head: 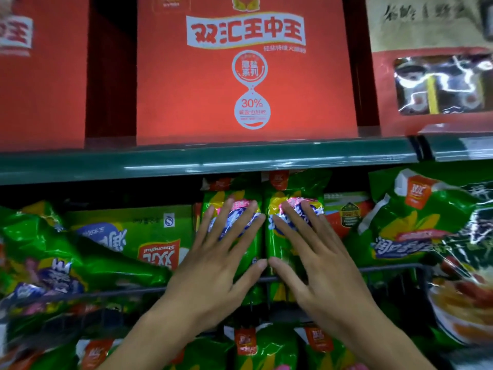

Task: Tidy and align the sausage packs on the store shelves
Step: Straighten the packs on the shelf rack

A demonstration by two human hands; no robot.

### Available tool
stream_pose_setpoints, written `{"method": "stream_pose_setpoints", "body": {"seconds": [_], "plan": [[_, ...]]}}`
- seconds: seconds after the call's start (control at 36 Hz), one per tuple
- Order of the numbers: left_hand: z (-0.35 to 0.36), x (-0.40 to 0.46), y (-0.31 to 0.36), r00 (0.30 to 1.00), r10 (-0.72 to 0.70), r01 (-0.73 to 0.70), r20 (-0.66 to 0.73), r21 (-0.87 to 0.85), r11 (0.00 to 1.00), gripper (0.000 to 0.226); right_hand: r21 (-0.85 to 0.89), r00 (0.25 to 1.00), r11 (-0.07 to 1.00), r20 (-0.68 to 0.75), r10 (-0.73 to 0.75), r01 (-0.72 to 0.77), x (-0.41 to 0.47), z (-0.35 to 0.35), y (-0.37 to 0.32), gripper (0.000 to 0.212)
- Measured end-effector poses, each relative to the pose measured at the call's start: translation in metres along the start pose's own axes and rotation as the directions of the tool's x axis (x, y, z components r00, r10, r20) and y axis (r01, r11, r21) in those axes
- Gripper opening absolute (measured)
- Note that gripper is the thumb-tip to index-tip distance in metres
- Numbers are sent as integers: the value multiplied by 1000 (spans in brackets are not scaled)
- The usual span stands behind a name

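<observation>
The fingers (241, 217) of the left hand (213, 265) are spread flat on the front of an upright green sausage pack (248, 252); the fingers (298, 217) of the right hand (322, 265) lie spread on the twin pack (280, 249) just beside it, thumbs nearly touching. Both packs stand side by side behind the wire rail (386, 269) of the shelf. To the left a pack (128, 236) lies upside down, others tilt around it. Above the green shelf edge (208, 161) stands a red carton (245, 76)
</observation>
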State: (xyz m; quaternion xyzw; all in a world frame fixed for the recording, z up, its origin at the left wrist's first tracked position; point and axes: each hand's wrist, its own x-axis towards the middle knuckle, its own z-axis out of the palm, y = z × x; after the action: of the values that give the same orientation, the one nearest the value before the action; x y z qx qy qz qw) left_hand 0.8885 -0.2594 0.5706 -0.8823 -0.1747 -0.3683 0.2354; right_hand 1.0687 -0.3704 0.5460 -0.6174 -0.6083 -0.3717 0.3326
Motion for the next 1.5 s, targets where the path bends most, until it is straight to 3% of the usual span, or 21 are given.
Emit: {"method": "stream_pose_setpoints", "body": {"seconds": [0.19, 0.28, 0.36, 0.47, 0.58, 0.64, 0.72, 0.83, 1.0, 1.33, 1.42, 1.5], "plan": [[-5, -2, 9, 999, -32, 33, 40, -40, 999, 62, 18, 999, 999, 17, -36, 36, -3, -3, -1, 69], [-3, -1, 11, 999, -34, 36, 21, -116, 993, 61, 184, 995, 983, 90, -43, 26, -4, -16, 2, 68], [-2, 3, 27, 994, -47, 20, -99, -254, 967, 62, 350, 999, 936, 15, -31, 24, -18, -37, 12, 54], [-3, 16, 71, 971, 23, -105, -239, -337, 936, 59, 407, 982, 913, -174, 68, 9, -57, -61, 40, 31], [-1, 34, 113, 975, -18, -90, -219, -473, 877, 60, 439, 908, 897, -358, 218, -42, -92, -85, 71, 12], [4, 45, 129, 987, -51, -37, -155, -520, 853, 69, 512, 871, 852, -363, 330, -109, -104, -91, 86, 17], [11, 65, 145, 991, -108, 50, -77, -538, 841, 82, 641, 830, 730, -256, 495, -237, -111, -94, 105, 24], [17, 86, 147, 988, -151, 112, -32, -528, 842, 72, 519, 871, 798, -184, 455, -308, -102, -96, 112, 46], [11, 92, 142, 993, -114, 92, -9, -529, 844, 46, 566, 881, 773, -162, 444, -285, -91, -88, 117, 44], [21, 78, 137, 933, -320, 66, -163, -798, 598, 50, 741, 901, 671, -270, 340, -31, -61, -76, 107, 47], [25, 78, 138, 915, -355, 46, -191, -825, 563, 41, 765, 903, 645, -272, 334, -8, -56, -69, 105, 51], [28, 79, 138, 894, -388, 22, -225, -843, 537, 46, 758, 916, 653, -254, 309, -10, -53, -64, 103, 53]]}}
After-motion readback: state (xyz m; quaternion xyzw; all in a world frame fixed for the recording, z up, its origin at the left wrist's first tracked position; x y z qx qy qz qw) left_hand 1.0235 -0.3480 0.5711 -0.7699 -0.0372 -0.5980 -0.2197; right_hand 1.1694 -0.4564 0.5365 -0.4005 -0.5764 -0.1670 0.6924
